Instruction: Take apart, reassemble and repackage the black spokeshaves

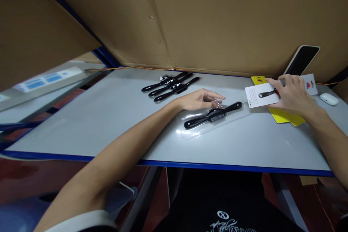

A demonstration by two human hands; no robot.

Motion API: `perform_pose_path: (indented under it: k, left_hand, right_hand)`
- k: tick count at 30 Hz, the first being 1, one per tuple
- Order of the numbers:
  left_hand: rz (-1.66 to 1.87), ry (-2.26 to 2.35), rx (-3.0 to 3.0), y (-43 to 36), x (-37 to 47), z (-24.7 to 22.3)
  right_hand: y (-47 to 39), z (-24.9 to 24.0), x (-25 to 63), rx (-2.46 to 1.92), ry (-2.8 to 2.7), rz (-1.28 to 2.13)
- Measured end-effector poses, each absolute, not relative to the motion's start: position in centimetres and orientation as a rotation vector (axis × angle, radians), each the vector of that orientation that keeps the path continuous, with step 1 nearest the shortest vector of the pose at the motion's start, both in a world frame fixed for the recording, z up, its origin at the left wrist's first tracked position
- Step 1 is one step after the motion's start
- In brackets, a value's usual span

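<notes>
A black spokeshave [199, 120] lies in a clear plastic bag [187, 134] on the grey table, in front of my left hand. My left hand [199, 98] is at the bag's upper edge, its fingers curled and closed on the plastic. Over on the right, my right hand [292, 96] grips a white printed card [254, 98] that carries a picture of a black handle. Its fingers lie across the card and hide part of it. Yellow cards [285, 116] lie beneath that hand, and another white card [310, 81] shows behind it.
Three more spokeshaves [170, 90] lie side by side at the back of the table [89, 123]. A phone [302, 59] leans against the cardboard wall [223, 21]. A small white case [328, 98] sits at the right. Twisted wires [146, 68] run along the back edge.
</notes>
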State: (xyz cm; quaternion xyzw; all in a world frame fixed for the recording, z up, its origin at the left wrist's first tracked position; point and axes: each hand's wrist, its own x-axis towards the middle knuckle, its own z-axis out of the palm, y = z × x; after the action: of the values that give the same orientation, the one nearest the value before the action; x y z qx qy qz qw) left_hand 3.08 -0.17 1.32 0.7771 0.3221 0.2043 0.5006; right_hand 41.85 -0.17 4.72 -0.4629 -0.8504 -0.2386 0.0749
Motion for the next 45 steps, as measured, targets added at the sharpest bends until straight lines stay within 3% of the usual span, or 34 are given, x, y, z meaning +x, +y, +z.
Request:
perform_pose_path:
  k: [45]
  left_hand:
    - [0.641, 0.817, 2.002, 0.2, 2.9, 0.8]
  right_hand:
    - [-0.1, 5.4, 42.6, -1.457, -2.374, -0.568]
